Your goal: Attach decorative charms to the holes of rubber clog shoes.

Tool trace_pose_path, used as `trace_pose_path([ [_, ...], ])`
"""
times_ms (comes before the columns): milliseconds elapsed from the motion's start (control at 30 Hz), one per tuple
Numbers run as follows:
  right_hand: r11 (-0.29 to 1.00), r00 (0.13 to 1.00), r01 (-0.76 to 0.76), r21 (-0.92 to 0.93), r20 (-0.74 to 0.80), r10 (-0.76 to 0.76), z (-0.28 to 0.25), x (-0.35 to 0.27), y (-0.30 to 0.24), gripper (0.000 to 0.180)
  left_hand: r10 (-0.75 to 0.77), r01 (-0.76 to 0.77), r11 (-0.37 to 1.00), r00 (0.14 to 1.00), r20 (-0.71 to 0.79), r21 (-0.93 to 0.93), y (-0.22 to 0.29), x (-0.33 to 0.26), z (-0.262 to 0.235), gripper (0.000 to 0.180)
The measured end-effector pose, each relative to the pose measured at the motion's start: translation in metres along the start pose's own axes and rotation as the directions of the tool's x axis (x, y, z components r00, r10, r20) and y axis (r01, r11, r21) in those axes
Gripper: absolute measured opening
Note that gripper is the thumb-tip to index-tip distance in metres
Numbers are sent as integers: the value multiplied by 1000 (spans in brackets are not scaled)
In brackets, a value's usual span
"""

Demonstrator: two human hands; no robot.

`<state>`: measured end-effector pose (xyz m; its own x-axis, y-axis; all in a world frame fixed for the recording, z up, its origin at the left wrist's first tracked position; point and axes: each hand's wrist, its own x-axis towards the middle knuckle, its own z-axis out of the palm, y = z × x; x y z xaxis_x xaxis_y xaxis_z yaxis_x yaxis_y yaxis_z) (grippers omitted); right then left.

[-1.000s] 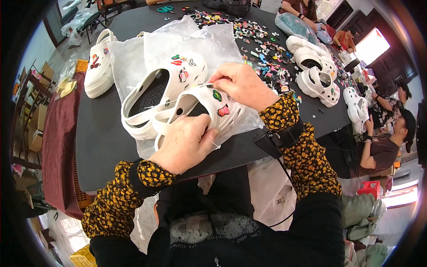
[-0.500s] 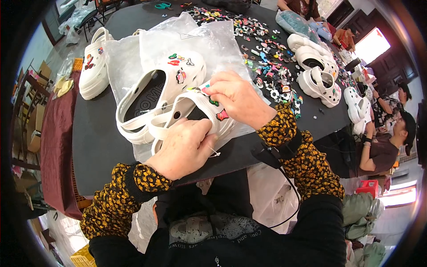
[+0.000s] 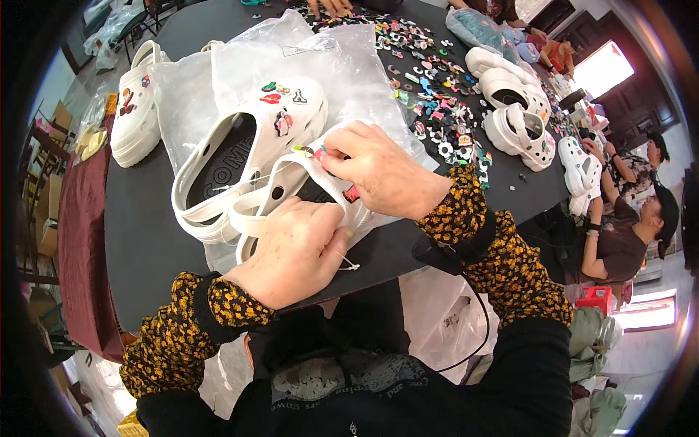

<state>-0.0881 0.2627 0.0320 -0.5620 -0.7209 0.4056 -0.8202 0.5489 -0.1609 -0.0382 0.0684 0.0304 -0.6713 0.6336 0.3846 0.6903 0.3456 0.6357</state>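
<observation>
My left hand grips the near side of a white clog, fingers curled over the rim into its opening. On the clog's upper, the fingers of my right hand pinch a small colourful charm, mostly hidden by the fingertips. A red charm peeks out under my right palm. Beside it on the left lies another white clog, with several charms on its toe and a dark insole. A thin white tag string pokes out by my left thumb.
Clear plastic bags lie under the clogs on the dark table. A white clog stands at the left. Loose charms spread over the far right, near more white clogs. Another person's hand reaches in at the far edge.
My right hand has shifted slightly over the clog, covering a green charm seen before. Another person's hand has appeared at the table's far edge. The whole view has shifted a little.
</observation>
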Motion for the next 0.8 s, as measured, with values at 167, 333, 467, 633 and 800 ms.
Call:
trace_pose_path([
  [167,998,999,25,-63,29,-23,2,3,-1,30,59,-58,998,998,-27,30,0,1,3,15],
  [333,989,998,46,-140,48,-40,-1,8,-3,23,37,-37,999,999,-29,5,0,1,5,14],
  [467,979,999,41,-198,21,-38,0,12,-7,19,-26,26,1000,999,-29,8,-2,-1,3,16],
  [633,994,996,-13,-109,-91,3,-11,3,8,20,-124,125,992,991,-51,20,5,0,1,18],
  [800,972,951,-155,174,-239,194,-11,3,0,14,-202,203,979,979,-32,33,8,-1,3,20],
])
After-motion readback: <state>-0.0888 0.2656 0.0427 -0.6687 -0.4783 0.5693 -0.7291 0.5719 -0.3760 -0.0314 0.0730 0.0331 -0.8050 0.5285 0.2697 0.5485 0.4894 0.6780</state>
